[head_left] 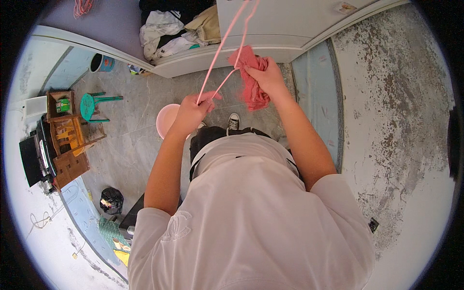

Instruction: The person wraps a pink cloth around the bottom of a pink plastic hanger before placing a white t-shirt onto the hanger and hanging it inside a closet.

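Note:
My left hand (190, 115) is closed around the lower end of a pink wire clothes hanger (220, 47), which slants up and runs out of the top edge. My right hand (271, 78) grips a crumpled red cloth (252, 93), thumb on top, with the cloth hanging below the fingers. One side of the hanger's wire passes against the cloth's upper left edge; whether the right fingers also touch the wire is hidden. A pink basin (165, 121) stands on the floor beneath my left hand, partly covered by the forearm.
Ahead is a cabinet with heaped clothes (164, 34) in its opening. More pink hangers (83, 7) hang at the upper left. On the left are a green stool (88, 107), a wooden cabinet (65, 128) and a black bag (111, 200). A peeling wall (391, 96) rises on the right.

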Demonstrator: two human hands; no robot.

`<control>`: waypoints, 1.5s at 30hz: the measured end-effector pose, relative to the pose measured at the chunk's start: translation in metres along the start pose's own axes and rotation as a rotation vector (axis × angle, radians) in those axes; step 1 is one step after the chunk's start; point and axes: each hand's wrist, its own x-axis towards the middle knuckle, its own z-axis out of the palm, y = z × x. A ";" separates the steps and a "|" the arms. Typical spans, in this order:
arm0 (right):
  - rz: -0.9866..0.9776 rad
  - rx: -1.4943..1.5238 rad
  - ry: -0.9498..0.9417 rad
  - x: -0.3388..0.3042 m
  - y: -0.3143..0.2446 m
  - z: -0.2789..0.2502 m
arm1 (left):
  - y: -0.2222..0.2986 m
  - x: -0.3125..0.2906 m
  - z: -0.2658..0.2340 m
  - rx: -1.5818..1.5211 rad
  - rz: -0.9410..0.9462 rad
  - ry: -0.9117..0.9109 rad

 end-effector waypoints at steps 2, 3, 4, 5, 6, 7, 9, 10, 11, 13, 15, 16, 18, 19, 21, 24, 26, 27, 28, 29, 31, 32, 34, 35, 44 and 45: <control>-0.061 -0.169 0.039 -0.004 0.002 -0.001 | 0.000 -0.001 0.004 0.022 0.020 -0.011; -0.091 -0.254 0.059 -0.005 0.003 -0.002 | 0.001 -0.001 0.007 0.033 0.029 -0.016; -0.227 -0.397 0.085 -0.003 0.007 -0.004 | 0.006 -0.001 0.010 -0.004 -0.053 -0.040; -0.362 -0.540 0.110 -0.002 0.011 -0.005 | 0.015 -0.002 0.011 -0.040 -0.136 -0.064; -0.497 -0.683 0.136 0.000 0.015 -0.006 | 0.020 -0.001 0.013 -0.077 -0.218 -0.089; -0.588 -0.761 0.150 -0.003 0.011 -0.005 | 0.020 -0.001 0.015 -0.074 -0.230 -0.081; -0.771 -0.917 0.179 -0.012 0.004 -0.004 | 0.018 0.000 0.018 -0.067 -0.254 -0.068; -0.748 -0.903 0.188 -0.016 0.000 -0.006 | 0.019 0.001 0.017 -0.071 -0.255 -0.070; -0.726 -0.890 0.196 -0.019 -0.004 -0.007 | 0.019 0.001 0.016 -0.076 -0.255 -0.071; -0.645 -0.740 0.246 -0.017 -0.010 -0.009 | 0.021 0.002 0.014 -0.090 -0.255 -0.067; -0.524 -0.466 0.322 -0.010 -0.016 -0.010 | 0.022 0.003 0.014 -0.110 -0.255 -0.054; -0.485 -0.391 0.362 -0.007 -0.018 -0.010 | 0.021 0.004 0.014 0.008 -0.219 -0.053; -0.405 -0.240 0.438 -0.002 -0.023 -0.012 | 0.011 0.006 0.013 0.243 -0.149 -0.051; -0.371 -0.094 0.457 0.007 -0.024 -0.023 | -0.005 0.007 0.014 0.234 -0.112 -0.067; -0.288 0.203 0.507 0.029 -0.031 -0.048 | -0.040 0.009 0.011 0.232 -0.035 -0.115; -0.087 0.750 0.159 0.019 -0.064 -0.061 | -0.028 -0.005 0.011 0.065 -0.217 -0.138; 0.087 0.765 0.004 0.010 -0.072 -0.059 | -0.025 -0.004 0.013 0.029 -0.240 -0.150; 0.174 0.770 -0.074 0.004 -0.075 -0.055 | -0.024 -0.003 0.014 0.010 -0.251 -0.156; 0.210 0.830 -0.168 -0.002 -0.077 -0.048 | -0.020 -0.003 0.013 -0.003 -0.256 -0.167; 0.212 0.859 -0.202 -0.005 -0.076 -0.042 | -0.017 -0.003 0.013 -0.016 -0.262 -0.178; 0.220 0.916 -0.272 -0.007 -0.068 -0.033 | -0.015 -0.002 0.012 -0.028 -0.269 -0.185; 0.209 0.881 -0.263 -0.007 -0.065 -0.031 | -0.016 -0.002 0.011 -0.026 -0.271 -0.181; 0.187 0.811 -0.244 -0.006 -0.063 -0.028 | -0.018 -0.003 0.009 -0.028 -0.267 -0.192; 0.191 0.833 -0.222 -0.006 -0.065 -0.029 | -0.018 -0.004 0.008 -0.030 -0.260 -0.206; 0.253 0.920 -0.259 -0.004 -0.069 -0.044 | -0.027 0.000 0.004 0.117 -0.141 -0.270; 0.234 0.900 -0.259 -0.005 -0.067 -0.043 | -0.027 0.001 0.005 0.150 -0.110 -0.263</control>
